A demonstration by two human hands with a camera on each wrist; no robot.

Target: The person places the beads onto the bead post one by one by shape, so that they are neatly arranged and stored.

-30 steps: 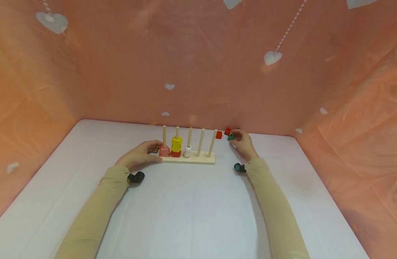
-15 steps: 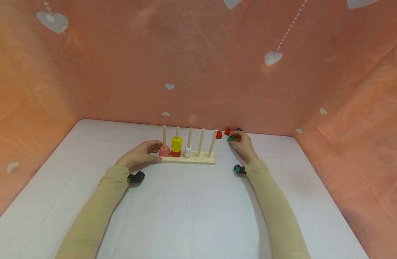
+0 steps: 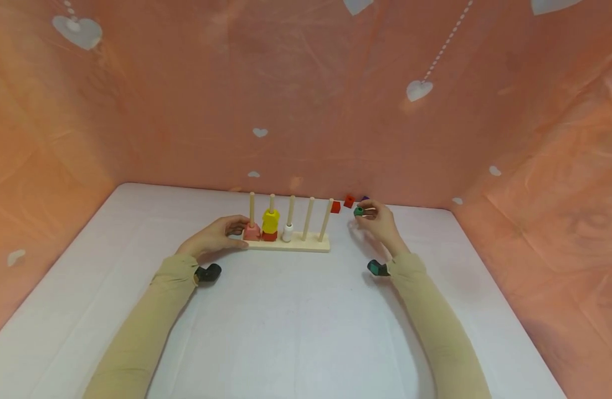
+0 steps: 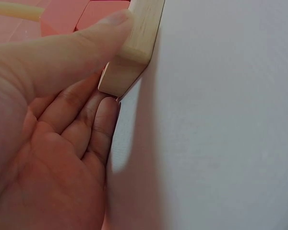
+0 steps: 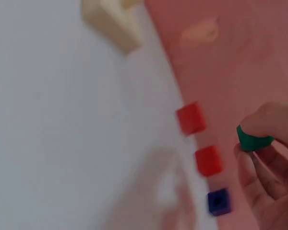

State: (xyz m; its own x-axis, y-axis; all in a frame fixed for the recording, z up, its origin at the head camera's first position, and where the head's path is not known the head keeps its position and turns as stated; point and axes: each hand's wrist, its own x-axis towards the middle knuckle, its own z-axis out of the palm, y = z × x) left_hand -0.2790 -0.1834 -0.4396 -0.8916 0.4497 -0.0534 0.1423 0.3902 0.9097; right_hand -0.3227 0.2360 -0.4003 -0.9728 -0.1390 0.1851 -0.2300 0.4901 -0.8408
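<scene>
A wooden peg stand (image 3: 313,247) with several upright pegs sits on the table. Its left pegs carry a pink block (image 3: 252,233), a yellow block (image 3: 270,220) over a red block (image 3: 270,236), and a white bead (image 3: 288,233). My left hand (image 3: 216,235) grips the stand's left end; in the left wrist view the thumb lies on top of the base (image 4: 129,67), fingers at its far side. Pinched between thumb and fingers of my right hand (image 3: 380,224) is a green bead (image 5: 253,140), raised over the table right of the stand.
Along the table's back edge lie two red cubes, the nearer red cube (image 3: 335,207) and another red cube (image 3: 349,201), plus a dark blue cube (image 5: 219,201) with a hole. The pink fabric backdrop (image 3: 306,111) rises behind them.
My right hand has taken the green bead up off the table and shifted slightly right, with the wrist drawn back. The left hand stays on the stand.
</scene>
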